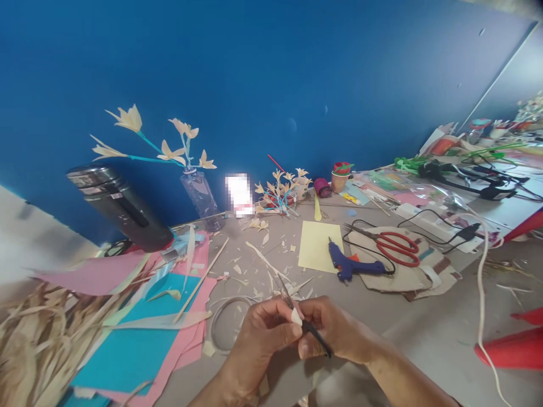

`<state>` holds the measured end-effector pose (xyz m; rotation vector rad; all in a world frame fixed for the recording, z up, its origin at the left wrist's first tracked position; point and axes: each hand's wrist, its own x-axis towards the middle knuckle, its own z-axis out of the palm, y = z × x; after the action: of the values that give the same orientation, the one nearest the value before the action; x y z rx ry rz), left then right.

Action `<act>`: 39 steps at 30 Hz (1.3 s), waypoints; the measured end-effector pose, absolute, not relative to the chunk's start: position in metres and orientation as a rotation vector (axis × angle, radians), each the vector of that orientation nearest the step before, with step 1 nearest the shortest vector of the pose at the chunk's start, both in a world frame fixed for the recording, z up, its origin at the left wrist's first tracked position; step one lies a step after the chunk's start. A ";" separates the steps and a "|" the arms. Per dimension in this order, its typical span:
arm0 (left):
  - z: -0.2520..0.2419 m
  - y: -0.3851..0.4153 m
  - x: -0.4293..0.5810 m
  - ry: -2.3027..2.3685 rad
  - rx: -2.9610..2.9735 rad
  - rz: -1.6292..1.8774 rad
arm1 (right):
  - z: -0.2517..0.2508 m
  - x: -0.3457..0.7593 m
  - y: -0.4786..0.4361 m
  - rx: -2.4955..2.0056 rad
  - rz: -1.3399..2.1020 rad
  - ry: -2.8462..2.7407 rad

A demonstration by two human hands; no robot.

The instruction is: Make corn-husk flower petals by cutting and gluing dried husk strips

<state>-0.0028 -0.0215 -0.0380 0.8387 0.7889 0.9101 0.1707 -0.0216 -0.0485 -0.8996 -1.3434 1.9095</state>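
My left hand (269, 333) pinches a small cream-white piece (296, 316) between thumb and fingertips, above the near middle of the table. My right hand (328, 328) is closed around small scissors (316, 338) with a black handle, close against the left fingertips. Their thin blades point away from me, past the pale piece. Part of the handle is hidden by the fingers. Cream scraps and strips (267, 260) lie scattered just beyond both hands. A roll of tape (213, 328) lies flat left of my left hand.
A blue glue gun (354, 265) and red-handled scissors (399, 249) lie at right, near a yellow paper square (311, 246). Coloured sheets (127, 356) and dried husks (38, 333) cover the left. Behind stand a dark flask (123, 209) and a bottle (201, 198) holding cream flowers.
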 end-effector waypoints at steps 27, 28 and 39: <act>0.029 0.007 -0.015 1.349 1.164 1.044 | -0.041 0.194 -0.011 -0.808 1.888 -1.141; 0.033 0.021 -0.019 1.465 1.274 1.016 | -0.041 0.198 -0.012 -0.856 1.838 -1.143; -0.037 0.155 -0.024 1.819 1.870 0.860 | -0.067 0.217 -0.023 -1.300 1.607 -1.322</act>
<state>-0.0240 0.1547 -0.0372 1.8699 1.8186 0.8600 0.2172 -0.0231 -0.0671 -1.3000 -1.3222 1.6075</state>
